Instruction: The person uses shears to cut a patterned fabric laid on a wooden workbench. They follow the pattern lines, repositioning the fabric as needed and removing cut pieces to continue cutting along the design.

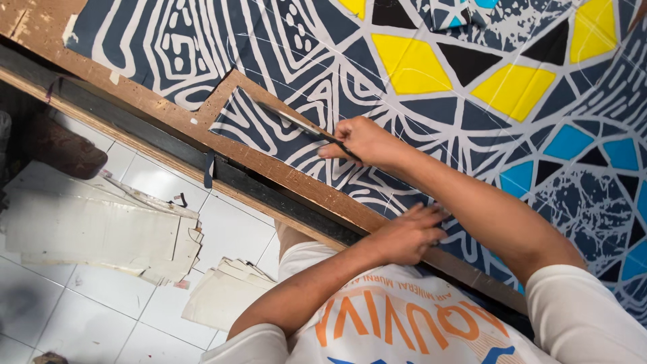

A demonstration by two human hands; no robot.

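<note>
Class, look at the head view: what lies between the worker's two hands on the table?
In the head view, only patterned fabric lies between the right hand, holding scissors, and the left hand.

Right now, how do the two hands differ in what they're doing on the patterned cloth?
The right hand grips scissors, blades reaching toward a notch cut in the patterned cloth; the left hand holds nothing, lying flat near the table edge. Right arm reaches farther out; left stays close. Both rest on the cloth.

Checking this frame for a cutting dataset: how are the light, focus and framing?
Head view: even, soft light, no glare on the patterned fabric; right hand and scissors reasonably sharp; left hand slightly soft; the image is tilted, so the table edge runs diagonally; the floor under the table is dim.
</note>
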